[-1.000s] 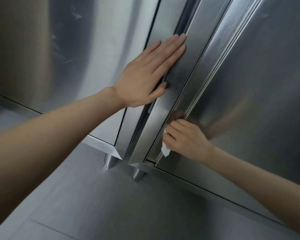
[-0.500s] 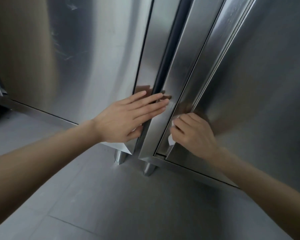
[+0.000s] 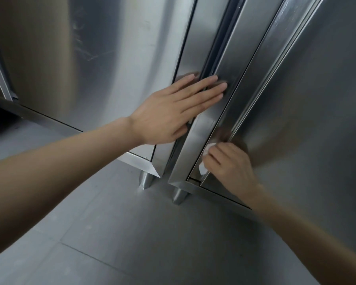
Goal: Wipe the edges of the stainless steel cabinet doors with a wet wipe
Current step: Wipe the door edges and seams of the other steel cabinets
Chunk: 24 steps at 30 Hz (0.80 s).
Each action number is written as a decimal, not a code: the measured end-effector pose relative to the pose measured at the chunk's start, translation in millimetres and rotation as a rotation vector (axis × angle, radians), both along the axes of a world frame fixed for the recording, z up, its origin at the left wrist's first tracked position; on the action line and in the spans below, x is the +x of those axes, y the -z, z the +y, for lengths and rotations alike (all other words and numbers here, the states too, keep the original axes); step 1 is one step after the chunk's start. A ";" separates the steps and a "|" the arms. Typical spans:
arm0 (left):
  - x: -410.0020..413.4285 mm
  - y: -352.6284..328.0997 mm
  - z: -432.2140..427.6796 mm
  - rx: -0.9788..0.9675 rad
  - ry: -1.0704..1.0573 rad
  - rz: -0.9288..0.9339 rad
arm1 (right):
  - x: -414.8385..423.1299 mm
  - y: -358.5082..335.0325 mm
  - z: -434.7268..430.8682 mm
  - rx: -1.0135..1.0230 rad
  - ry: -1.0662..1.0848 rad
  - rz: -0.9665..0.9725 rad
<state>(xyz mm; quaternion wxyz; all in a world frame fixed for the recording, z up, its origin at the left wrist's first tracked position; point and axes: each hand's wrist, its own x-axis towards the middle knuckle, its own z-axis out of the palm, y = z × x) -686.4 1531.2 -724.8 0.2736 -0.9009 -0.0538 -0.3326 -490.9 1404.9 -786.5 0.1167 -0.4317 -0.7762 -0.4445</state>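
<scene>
So both hands are on the steel cabinets here. The left hand (image 3: pixel 173 112) is spread flat, fingers straight and close together, laid across the dark gap (image 3: pixel 218 48) between the two units. Its palm sits over the left door (image 3: pixel 90 58) side and its fingertips press on the upright strip (image 3: pixel 240 58) of the right unit.

The right hand (image 3: pixel 228 165) is lower down, with its fingers curled round a white wet wipe (image 3: pixel 210 148). It's bunched up in the grip, and only a bit of white pokes out above the knuckles and another bit below. The wipe is pushed against the edge (image 3: pixel 269 79) of the right door (image 3: pixel 317 120), close to the door's bottom corner, right where the door meets that upright strip. You can see a blurry reflection of the hand in the metal just above it.

Below, two short round legs (image 3: pixel 145 179) hold the units up off a grey tiled floor (image 3: pixel 132 233). The left door has some faint scuff marks up high.
</scene>
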 end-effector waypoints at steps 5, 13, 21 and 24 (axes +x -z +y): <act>-0.2 -7.1 1.4 0.001 -0.031 0.029 | -9.9 27.5 -7.3 -0.033 -0.018 0.069; -0.2 -5.7 0.0 -0.017 -0.057 0.046 | -4.0 28.0 0.9 -0.060 -0.050 0.205; -0.3 -3.5 -3.0 -0.034 -0.081 0.067 | 2.7 62.0 -6.4 -0.274 -0.037 -0.055; -1.4 -4.5 -4.5 -0.038 -0.089 0.071 | 10.3 58.6 -9.9 -0.281 -0.043 -0.229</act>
